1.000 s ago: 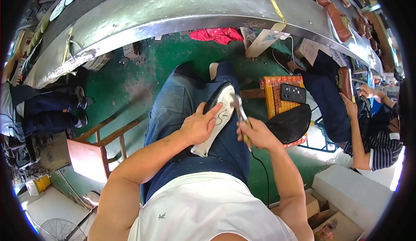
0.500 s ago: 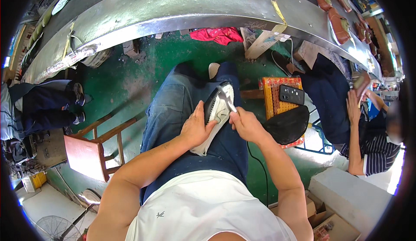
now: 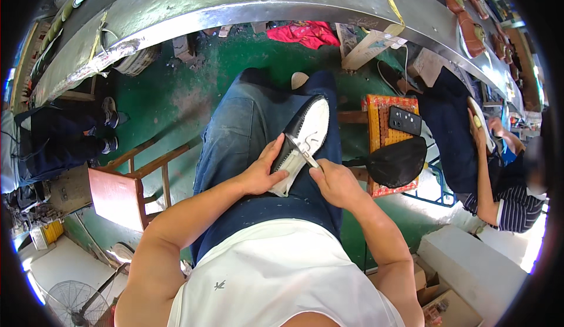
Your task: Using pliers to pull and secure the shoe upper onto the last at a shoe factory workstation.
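Across my lap lies a shoe [image 3: 312, 128] with its white underside up. A black upper shows along its left edge, with a row of stitch-like marks. My left hand [image 3: 263, 171] grips the shoe near its closer end, thumb on the pale underside and fingers along the black side. My right hand [image 3: 336, 181] is closed round the handle of a slim metal hand tool [image 3: 304, 152], whose exact kind I cannot make out. The tool's metal end crosses the middle of the shoe, close to my left fingertips.
To the right, a stool [image 3: 376, 106] bears a black phone [image 3: 405, 121] and a black pouch [image 3: 397, 162]. A co-worker [image 3: 487, 192] sits beyond, handling a shoe. A metal-edged bench [image 3: 235, 12] runs ahead. A wooden stool [image 3: 120, 195] stands left; a red cloth [image 3: 304, 34] lies under the bench.
The tool in my right hand has moved from the toe end back toward the middle of the shoe. My left hand still holds the shoe. The view has shifted slightly.
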`<state>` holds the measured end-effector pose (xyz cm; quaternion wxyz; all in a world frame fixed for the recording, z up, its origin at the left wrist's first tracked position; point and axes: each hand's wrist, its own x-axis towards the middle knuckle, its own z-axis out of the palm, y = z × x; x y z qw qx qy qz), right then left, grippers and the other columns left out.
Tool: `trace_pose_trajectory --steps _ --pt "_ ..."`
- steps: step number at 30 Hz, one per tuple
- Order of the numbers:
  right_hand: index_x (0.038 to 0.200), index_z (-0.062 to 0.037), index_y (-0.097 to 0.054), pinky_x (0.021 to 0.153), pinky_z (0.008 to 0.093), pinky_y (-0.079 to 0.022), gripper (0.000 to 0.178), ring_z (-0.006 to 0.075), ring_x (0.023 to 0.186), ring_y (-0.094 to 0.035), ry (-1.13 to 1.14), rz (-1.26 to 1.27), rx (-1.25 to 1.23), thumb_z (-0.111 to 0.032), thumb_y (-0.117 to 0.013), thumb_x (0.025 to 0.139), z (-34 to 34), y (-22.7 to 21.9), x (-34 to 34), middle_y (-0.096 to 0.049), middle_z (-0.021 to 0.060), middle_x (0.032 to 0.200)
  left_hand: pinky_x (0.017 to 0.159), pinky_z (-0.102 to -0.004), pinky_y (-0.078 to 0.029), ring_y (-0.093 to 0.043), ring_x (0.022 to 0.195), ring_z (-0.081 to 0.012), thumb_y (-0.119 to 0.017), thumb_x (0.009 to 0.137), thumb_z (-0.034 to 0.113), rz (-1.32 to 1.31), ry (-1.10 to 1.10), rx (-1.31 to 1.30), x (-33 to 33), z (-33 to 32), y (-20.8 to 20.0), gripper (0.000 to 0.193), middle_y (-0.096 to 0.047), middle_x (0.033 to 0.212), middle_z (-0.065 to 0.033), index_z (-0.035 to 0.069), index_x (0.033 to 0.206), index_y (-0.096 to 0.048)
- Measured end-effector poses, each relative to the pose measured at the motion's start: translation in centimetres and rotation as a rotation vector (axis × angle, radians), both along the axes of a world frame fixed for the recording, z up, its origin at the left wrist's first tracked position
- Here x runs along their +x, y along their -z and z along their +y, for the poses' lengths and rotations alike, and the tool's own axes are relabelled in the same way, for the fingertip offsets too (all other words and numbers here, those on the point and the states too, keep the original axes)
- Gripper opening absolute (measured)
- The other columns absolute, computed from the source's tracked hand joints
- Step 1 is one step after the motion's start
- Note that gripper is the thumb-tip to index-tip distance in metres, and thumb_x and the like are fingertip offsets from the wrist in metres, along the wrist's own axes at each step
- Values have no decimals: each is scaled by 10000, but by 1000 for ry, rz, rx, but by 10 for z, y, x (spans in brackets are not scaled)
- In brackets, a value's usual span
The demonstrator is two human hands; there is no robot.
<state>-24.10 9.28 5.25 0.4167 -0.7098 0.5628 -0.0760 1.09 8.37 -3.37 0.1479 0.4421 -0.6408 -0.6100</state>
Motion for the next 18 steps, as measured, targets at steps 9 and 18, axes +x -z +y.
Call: trace_pose_trajectory --steps 9,18 --pt "1071 43 -583 677 333 -545 409 187 724 -683 401 -505 210 -331 -419 1098 28 33 -23 -677 104 866 1136 -317 -372 -463 1347 -164 -633 989 68 409 -203 446 23 -24 -30 826 -471 1520 -147 47 1637 -121" --pt "1067 39 -618 672 322 -547 459 170 727 -693 436 -353 245 -370 -411 1098 24 51 -37 -691 93 852 1102 -528 -455 -561 1319 -358 -420 1010 641 1127 -377 647 2 -131 -156 795 -506 1496 -214 55 1545 -375"
